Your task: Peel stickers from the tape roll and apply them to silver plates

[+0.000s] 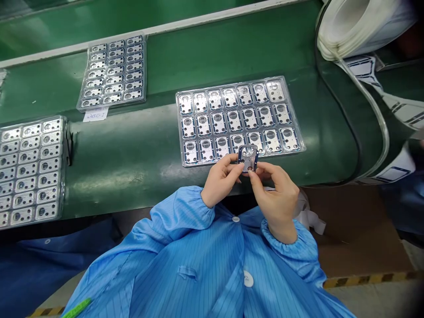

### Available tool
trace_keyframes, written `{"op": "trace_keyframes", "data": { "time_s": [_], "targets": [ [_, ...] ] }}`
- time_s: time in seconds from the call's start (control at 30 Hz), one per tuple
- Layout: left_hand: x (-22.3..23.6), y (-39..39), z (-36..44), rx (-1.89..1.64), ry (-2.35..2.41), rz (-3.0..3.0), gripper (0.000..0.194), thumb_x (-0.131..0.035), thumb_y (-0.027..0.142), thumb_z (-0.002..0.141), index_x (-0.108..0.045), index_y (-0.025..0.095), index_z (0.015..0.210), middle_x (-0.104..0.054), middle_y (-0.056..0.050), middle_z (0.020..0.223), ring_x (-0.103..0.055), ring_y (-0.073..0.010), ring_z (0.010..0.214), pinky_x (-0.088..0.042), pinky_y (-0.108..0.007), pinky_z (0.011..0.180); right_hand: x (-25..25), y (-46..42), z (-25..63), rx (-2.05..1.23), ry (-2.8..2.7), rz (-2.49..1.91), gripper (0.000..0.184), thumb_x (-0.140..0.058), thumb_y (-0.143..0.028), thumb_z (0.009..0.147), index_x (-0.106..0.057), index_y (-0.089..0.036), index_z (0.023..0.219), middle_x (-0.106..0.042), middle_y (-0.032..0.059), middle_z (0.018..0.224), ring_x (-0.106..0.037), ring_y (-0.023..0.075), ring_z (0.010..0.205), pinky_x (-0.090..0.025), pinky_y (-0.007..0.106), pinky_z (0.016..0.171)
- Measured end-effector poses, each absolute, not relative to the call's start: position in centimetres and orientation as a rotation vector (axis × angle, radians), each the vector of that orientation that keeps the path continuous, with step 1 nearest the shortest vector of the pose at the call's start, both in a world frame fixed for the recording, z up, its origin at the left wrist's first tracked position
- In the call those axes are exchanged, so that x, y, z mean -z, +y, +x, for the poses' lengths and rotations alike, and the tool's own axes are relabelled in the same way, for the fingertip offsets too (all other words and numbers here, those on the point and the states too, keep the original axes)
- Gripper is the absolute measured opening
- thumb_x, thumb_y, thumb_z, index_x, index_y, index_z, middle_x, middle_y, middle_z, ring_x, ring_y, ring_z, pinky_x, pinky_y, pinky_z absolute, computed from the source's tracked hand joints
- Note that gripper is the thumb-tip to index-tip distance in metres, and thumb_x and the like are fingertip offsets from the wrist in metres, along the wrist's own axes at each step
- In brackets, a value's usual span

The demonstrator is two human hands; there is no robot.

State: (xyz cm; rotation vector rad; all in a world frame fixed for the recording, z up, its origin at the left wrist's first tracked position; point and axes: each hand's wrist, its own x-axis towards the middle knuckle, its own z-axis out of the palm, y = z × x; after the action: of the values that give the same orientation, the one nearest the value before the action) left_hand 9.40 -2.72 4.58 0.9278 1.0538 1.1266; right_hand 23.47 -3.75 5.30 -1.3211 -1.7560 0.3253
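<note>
Between my two hands is a small rectangular metal plate (pixel 247 155) with dark blue edging and holes, held up over the near edge of a clear tray. My left hand (pixel 222 179) pinches its left side between thumb and fingers. On the lower right, my right hand (pixel 275 190) grips the same plate, its thumb at the bottom edge. Just beyond lies the clear plastic tray (pixel 302 146), with similar plates set in rows of pockets. The far right pocket of its back row looks paler than the others.
Another tray of plates (pixel 144 70) lies back left beside a handwritten label (pixel 96 115); a further tray (pixel 62 176) is at far left. At right stand a large roll of white labels (pixel 364 26), a black cable (pixel 338 101) and a clear tube (pixel 374 106) on the green bench (pixel 126 172).
</note>
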Motion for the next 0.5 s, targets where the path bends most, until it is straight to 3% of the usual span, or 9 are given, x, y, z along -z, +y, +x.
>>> {"op": "trace_keyframes", "data": {
  "time_s": [0.5],
  "targets": [
    [-4.45, -2.67, 9.45, -1.118, 1.042, 0.915, 0.039, -0.065, 0.047, 0.084, -0.054, 0.016, 0.106, -0.070, -0.004, 0.079, -0.068, -0.0136, 0.072, -0.049, -0.022, 0.061, -4.45, -3.71, 23.15, -0.074, -1.858, -1.293, 0.015, -0.062, -0.016, 0.091, -0.064, -0.018, 0.105, -0.069, 0.0044, 0.082, -0.065, 0.0156, 0.070, -0.053, 0.027, 0.066]
  ]
}}
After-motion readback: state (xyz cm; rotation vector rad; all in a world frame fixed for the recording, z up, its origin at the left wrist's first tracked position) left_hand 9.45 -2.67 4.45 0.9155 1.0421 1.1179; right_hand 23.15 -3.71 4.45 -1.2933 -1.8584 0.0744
